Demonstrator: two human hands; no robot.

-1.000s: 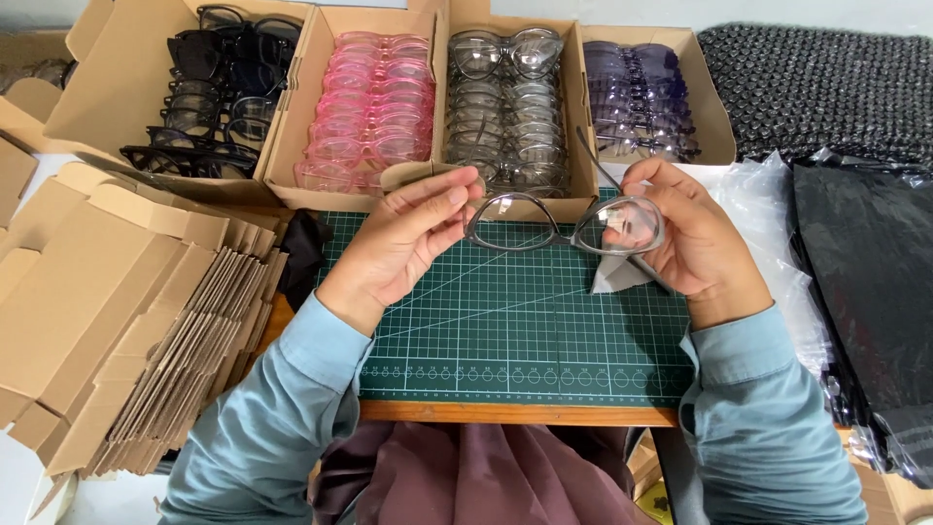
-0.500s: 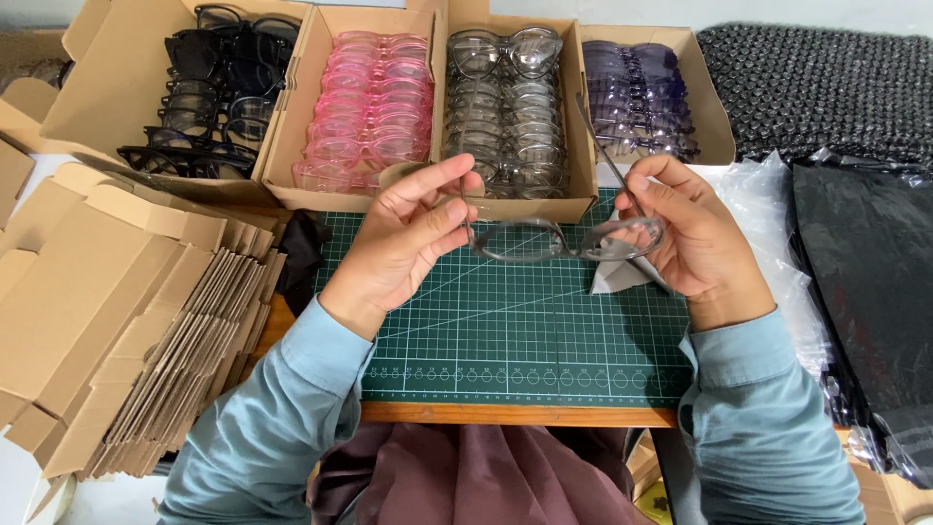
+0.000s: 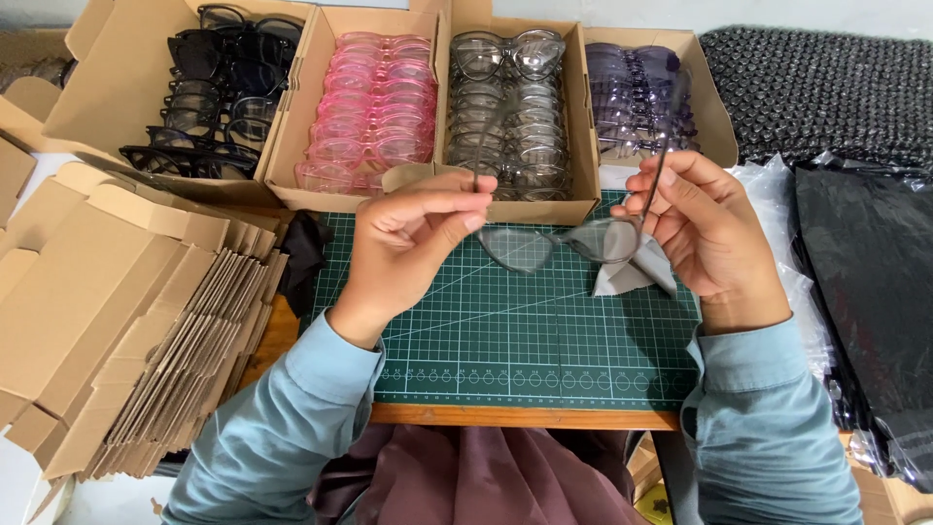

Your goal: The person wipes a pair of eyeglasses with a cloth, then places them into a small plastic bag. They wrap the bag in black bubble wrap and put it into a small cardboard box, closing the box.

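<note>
Four open cardboard boxes hold stacked glasses: black (image 3: 209, 87), pink (image 3: 374, 107), grey (image 3: 507, 102) and purple (image 3: 637, 92). Above the green cutting mat (image 3: 505, 331), the left hand (image 3: 408, 243) and right hand (image 3: 705, 228) each pinch a temple of clear grey glasses (image 3: 559, 243). The frame lies left to right, lenses downward, temples pointing toward the boxes.

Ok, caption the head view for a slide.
Both hands, left hand and right hand, hold grey glasses over a green cutting mat.
</note>
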